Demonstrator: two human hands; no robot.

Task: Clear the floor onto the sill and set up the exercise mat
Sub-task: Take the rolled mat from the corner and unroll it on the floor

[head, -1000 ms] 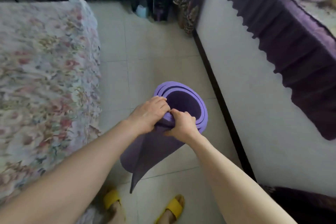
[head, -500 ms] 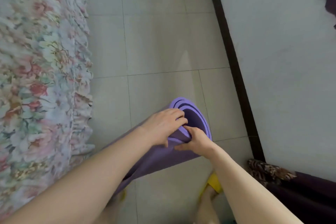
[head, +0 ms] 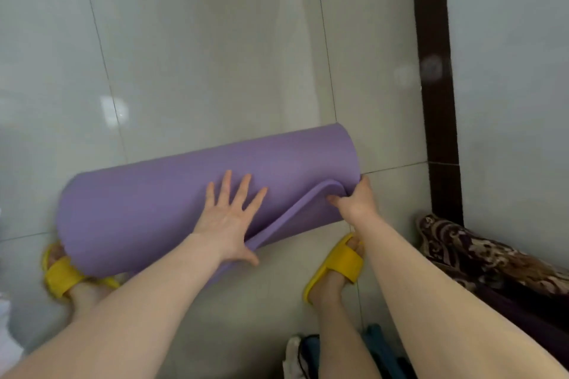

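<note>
1. The rolled purple foam exercise mat has dropped from upright to lying on the pale floor tiles — long axis from 8 to 2 o'clock.
2. Left hand lies flat, fingers spread; right hand pinches the loose edge.

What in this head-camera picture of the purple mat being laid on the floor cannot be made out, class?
- Purple mat: its underside and inner turns, hidden by its own roll.
- Left slipper: front covered by the mat.
- Dark items at the bottom edge: cut off, unidentifiable.
- Right hand: fingertips tucked behind the mat's flap.
</note>
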